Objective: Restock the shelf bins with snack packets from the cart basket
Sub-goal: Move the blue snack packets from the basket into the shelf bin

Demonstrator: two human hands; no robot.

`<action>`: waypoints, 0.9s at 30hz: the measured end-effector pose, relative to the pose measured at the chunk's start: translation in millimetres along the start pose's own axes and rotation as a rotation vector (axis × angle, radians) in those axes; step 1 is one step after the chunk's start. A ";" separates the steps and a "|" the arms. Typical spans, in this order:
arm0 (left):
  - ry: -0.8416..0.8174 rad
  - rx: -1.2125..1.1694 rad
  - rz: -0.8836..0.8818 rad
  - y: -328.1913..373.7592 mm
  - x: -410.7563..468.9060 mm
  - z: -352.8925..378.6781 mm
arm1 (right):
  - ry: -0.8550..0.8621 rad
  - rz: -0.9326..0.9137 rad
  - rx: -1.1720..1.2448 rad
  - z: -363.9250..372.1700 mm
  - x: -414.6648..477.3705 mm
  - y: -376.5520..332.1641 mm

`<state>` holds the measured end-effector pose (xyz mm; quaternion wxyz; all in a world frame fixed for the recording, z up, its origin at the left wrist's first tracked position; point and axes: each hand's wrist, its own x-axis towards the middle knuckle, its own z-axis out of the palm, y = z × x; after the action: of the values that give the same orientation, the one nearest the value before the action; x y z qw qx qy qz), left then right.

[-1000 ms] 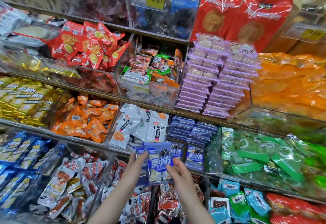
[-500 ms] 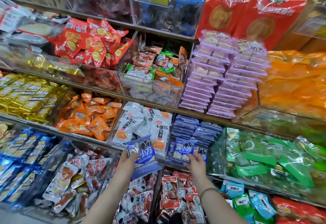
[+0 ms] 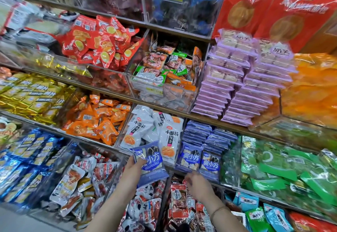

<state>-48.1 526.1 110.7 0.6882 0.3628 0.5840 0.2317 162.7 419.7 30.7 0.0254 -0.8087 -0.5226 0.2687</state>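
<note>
Left hand [image 3: 134,165] pinches blue packet [image 3: 150,160] upright, long axis vertical, slightly tilted; right hand [image 3: 197,184] empty, fingers loosely curled.

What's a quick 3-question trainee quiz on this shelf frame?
1. True or false: the left hand holds a blue packet.
2. The blue packets' bin sits right of which packets? A) white B) purple C) green
3. Fill in: the right hand holds ____.

Key: 1 true. 2 A, the white packets. 3 nothing; it hovers just below the two upright blue packets at the bin's front.
</note>
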 end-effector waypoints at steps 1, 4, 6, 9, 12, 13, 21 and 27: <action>-0.001 0.003 0.004 0.1 0.1 0.3 | -0.084 -0.008 -0.050 0.5 2.8 -2.4; 0.009 -0.005 0.017 -0.4 3.0 -0.2 | -0.124 0.020 -0.075 -2.6 13.6 -8.9; 0.017 -0.009 0.012 0.2 4.7 -1.8 | -0.112 0.014 -0.102 -4.8 22.3 -11.0; 0.023 -0.005 0.005 0.6 6.4 -0.8 | -0.137 0.032 -0.102 -11.1 34.6 -11.3; 0.004 0.014 0.017 1.5 6.1 2.0 | -0.214 0.051 -0.068 -18.0 39.8 -9.9; -0.005 0.011 0.024 1.8 5.7 3.0 | -0.229 0.054 -0.042 -21.3 37.8 -10.8; -0.194 0.048 0.092 3.0 -6.1 32.3 | -0.140 0.101 1.482 -43.5 -35.7 -44.7; -0.360 0.538 0.443 -2.9 -22.0 58.0 | 0.098 0.307 1.954 -30.9 -59.5 -30.5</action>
<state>3.3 494.6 125.7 0.5934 0.6823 0.4014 0.1459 133.1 389.8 91.2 0.6679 -0.5016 0.0406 0.5483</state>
